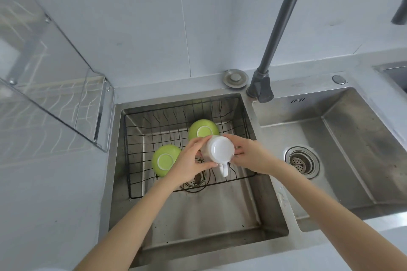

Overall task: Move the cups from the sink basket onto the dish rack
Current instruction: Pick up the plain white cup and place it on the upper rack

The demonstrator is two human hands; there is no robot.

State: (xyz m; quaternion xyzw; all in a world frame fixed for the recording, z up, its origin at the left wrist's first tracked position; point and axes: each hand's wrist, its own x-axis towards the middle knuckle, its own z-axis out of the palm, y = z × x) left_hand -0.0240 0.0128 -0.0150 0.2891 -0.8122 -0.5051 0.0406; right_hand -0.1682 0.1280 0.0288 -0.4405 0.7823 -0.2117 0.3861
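White cup [220,149] inverted, both hands gripping.
Left hand [190,161] and right hand [250,155] are pinching its smooth glossy cylinder above the black wire basket [220,103]; two green bowls [165,159] are lying upturned.

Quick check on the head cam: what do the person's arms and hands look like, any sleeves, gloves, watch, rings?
Both arms come in from the bottom edge, bare as far as the frame shows; no sleeve or cuff is visible. The left hand and right hand are bare too: no gloves. No watch, band or bracelet shows on either wrist, and no ring shows on the visible fingers. Nails look short and unpainted, though they are small in the frame.
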